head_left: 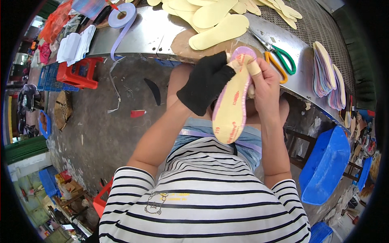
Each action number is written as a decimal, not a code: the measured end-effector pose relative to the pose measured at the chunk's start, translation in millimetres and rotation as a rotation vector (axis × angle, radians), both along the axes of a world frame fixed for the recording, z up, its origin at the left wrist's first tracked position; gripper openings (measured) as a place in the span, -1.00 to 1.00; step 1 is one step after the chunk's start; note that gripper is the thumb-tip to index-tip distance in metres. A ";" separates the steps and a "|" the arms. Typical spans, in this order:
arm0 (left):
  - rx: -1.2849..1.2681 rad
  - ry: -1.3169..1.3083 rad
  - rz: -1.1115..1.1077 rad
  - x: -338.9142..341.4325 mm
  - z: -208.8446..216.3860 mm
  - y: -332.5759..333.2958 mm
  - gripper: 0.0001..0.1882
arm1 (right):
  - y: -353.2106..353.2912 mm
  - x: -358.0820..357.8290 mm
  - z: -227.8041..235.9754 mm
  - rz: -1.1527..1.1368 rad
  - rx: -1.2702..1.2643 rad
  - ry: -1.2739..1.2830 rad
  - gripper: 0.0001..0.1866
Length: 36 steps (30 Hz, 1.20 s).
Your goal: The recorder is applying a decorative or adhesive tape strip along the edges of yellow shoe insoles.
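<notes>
I hold a pale yellow shoe insole [231, 107] over my lap, its heel or toe end pointing down toward me. Purple binding shows along its edge, and red print marks its face. My left hand [206, 83], in a black glove, pinches the upper end from the left. On the other side my right hand [266, 87], bare with pale wraps on the fingertips, is closed on the same end. The fingers meet near the purple-edged tip [244, 52]. Just beyond my right hand, scissors [282, 60] with green and orange handles lie on the metal bench.
Pale insoles [221, 32] are heaped at the bench's far middle. A purple tape roll [122, 16] sits far left, its strip hanging over the edge. Stacked insoles [324, 71] lie at right. A blue tub [326, 166] stands below right; a red stool [79, 73] stands left.
</notes>
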State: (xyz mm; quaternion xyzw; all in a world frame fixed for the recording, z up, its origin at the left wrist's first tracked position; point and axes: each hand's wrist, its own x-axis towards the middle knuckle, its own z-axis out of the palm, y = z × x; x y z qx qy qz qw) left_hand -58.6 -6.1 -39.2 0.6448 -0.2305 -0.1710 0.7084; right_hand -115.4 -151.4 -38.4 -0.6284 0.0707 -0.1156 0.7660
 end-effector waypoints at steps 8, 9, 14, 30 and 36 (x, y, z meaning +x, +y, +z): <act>-0.115 0.202 0.266 16.5 -4.6 3.5 -0.81 | -5.3 -20.2 -16.9 0.406 -0.240 0.120 -0.79; -0.115 0.203 0.266 18.5 -8.0 3.9 -0.81 | -6.8 -22.6 -13.2 0.405 -0.240 0.122 -0.79; -0.107 0.289 0.125 26.1 -29.1 10.7 -0.78 | -15.9 -21.3 2.1 0.220 -0.615 -0.071 -0.89; -0.046 0.391 0.034 4.2 -4.4 18.6 -0.79 | -22.7 1.3 -1.0 0.111 -0.143 0.109 -0.76; -0.141 0.409 0.159 -3.5 -9.7 16.4 -0.79 | -22.5 -29.7 -7.5 0.305 0.069 0.175 -0.90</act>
